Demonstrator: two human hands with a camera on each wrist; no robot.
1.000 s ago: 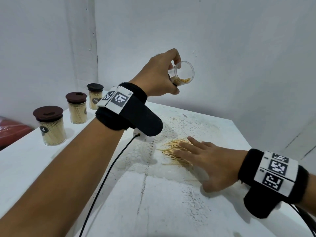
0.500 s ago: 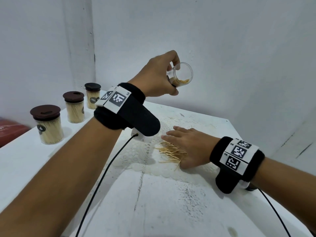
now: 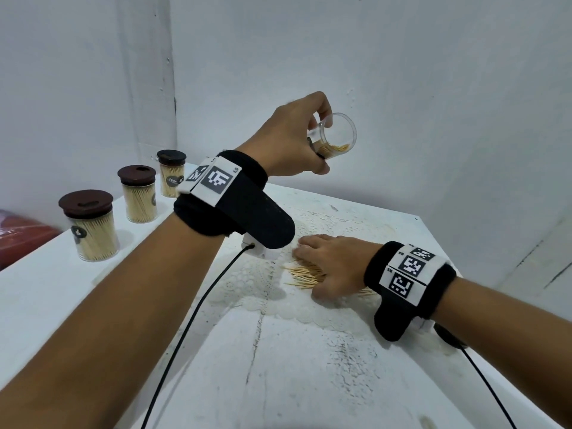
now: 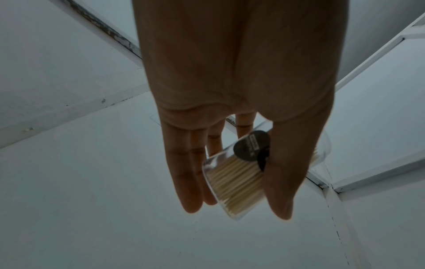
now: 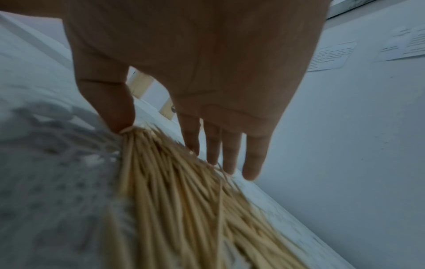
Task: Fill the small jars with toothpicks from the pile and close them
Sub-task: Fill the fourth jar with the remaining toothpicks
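My left hand holds a small clear jar up in the air, tilted on its side with its open mouth facing right. The jar is partly filled with toothpicks, gripped between thumb and fingers, and carries a dark round label. Below it, my right hand lies palm down on the toothpick pile on a lace mat. In the right wrist view its straight fingers and thumb touch the pile at its far end.
Three filled jars with brown lids stand in a row along the left side of the white table. White walls close in behind and to the right. A red object sits off the table's left edge.
My right hand has slid left and further from me over the pile, gathering the toothpicks closer together. The left hand with the jar has stayed almost still.
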